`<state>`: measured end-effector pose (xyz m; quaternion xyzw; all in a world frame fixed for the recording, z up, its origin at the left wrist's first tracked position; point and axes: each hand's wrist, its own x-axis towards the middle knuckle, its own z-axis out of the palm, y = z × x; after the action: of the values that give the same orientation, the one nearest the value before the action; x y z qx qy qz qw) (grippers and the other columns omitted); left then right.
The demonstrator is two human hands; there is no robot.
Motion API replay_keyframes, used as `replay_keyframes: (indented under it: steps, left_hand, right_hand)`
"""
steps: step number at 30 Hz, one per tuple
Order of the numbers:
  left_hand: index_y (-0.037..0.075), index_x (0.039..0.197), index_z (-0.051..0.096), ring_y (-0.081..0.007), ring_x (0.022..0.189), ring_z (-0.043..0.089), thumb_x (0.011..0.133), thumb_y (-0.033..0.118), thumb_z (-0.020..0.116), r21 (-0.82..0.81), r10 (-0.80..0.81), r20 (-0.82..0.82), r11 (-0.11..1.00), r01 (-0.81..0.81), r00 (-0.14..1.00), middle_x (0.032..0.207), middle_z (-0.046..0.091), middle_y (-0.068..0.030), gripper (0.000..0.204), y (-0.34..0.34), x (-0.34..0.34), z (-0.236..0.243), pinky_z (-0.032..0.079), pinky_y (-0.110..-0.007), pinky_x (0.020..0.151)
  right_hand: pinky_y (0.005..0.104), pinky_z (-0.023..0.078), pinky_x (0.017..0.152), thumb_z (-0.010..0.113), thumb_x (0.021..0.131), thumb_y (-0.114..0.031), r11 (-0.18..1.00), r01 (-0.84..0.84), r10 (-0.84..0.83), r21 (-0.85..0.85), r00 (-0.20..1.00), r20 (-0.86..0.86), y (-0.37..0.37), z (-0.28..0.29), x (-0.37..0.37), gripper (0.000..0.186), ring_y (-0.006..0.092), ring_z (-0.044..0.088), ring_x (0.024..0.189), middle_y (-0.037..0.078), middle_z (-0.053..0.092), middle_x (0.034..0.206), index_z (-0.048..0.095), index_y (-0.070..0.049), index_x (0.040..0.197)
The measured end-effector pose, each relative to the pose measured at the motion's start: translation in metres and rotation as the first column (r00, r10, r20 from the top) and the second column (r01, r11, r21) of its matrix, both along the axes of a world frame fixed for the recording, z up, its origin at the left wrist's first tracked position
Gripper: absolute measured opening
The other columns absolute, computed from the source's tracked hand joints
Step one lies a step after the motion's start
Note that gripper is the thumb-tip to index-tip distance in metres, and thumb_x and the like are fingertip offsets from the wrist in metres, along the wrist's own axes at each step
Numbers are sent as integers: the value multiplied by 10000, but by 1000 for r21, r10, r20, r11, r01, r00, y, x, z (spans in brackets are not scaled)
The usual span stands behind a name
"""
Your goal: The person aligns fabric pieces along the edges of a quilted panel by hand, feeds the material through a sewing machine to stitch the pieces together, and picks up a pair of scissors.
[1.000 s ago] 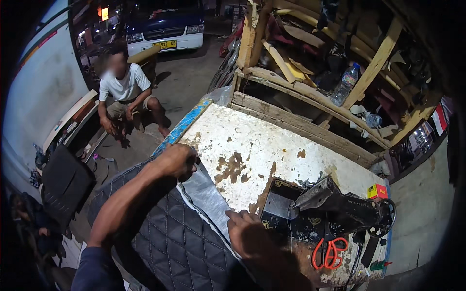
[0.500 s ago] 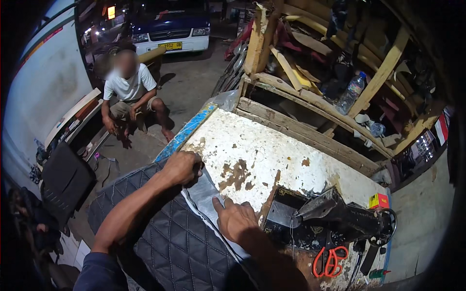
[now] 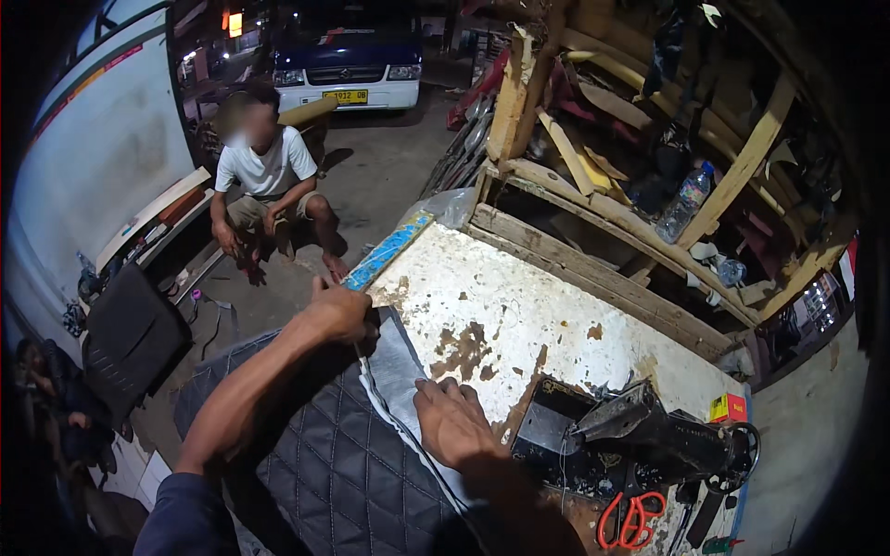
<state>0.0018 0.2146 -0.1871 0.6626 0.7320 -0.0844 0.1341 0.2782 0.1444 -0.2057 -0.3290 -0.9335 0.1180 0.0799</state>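
Near the upper end of a grey, silvery strip (image 3: 401, 359), my left hand (image 3: 336, 313) is closed on the strip's edge. The strip lies along the white-piped edge of a black diamond-quilted panel (image 3: 311, 435). My right hand (image 3: 452, 424) rests on the strip lower down, holding nothing, fingers bent and slightly apart. To its right stand a black sewing machine (image 3: 649, 431) and orange-handled scissors (image 3: 632, 519), on a worn white worktable (image 3: 482, 278).
A wooden rack (image 3: 593, 241) with scraps and a plastic bottle (image 3: 686, 199) borders the table. A person (image 3: 264, 176) squats beyond its left side; another person (image 3: 65, 408) is at the left edge. A black backrest (image 3: 130, 352), a small box (image 3: 728, 408) and a parked van (image 3: 343, 65) are visible.
The view has shifted, so the surroundings sit farther right and lower. My right hand has moved up along the strip, and its extended index finger has bent.
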Motion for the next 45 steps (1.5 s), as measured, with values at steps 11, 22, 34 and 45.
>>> replay_keyframes:
  steps: [11, 22, 34, 45]
  left_hand:
    - [63, 1146, 760, -387, 1198, 700, 884, 569, 755, 101, 56, 96, 993, -66, 994, 1184, 759, -217, 570, -23, 22, 6, 238, -712, 1187]
    - [111, 1142, 792, -412, 1240, 615, 898, 517, 745, 132, 112, -32, 985, -107, 993, 1134, 771, -190, 475, -48, 31, -11, 281, -659, 1097]
    - [21, 1045, 690, -438, 1038, 661, 966, 292, 680, 430, 98, 231, 882, -192, 968, 981, 733, -237, 282, -62, 23, 0, 398, -582, 936]
    - [54, 1236, 686, -417, 1213, 580, 953, 327, 752, 397, 244, 249, 857, -329, 937, 1260, 633, -196, 399, -111, -35, -7, 414, -594, 1009]
  right_hand:
    - [550, 503, 945, 516, 941, -91, 1000, -25, 23, -8, 983, -180, 2, -16, 7, 333, 440, 605, 1132, 251, 625, 1328, 634, 59, 1213]
    - [553, 478, 983, 467, 979, -118, 1000, 5, -5, -2, 984, -178, -2, -12, 5, 297, 449, 593, 1164, 238, 625, 1356, 649, 24, 1166]
    - [556, 495, 957, 467, 980, -120, 1000, 1, 0, 6, 989, -146, -1, -17, 5, 302, 438, 597, 1171, 223, 620, 1403, 663, 27, 1157]
    - [573, 454, 1071, 494, 914, -12, 997, 10, -17, -76, 996, -91, -5, -4, 5, 378, 479, 582, 1230, 223, 565, 1491, 608, 51, 1268]
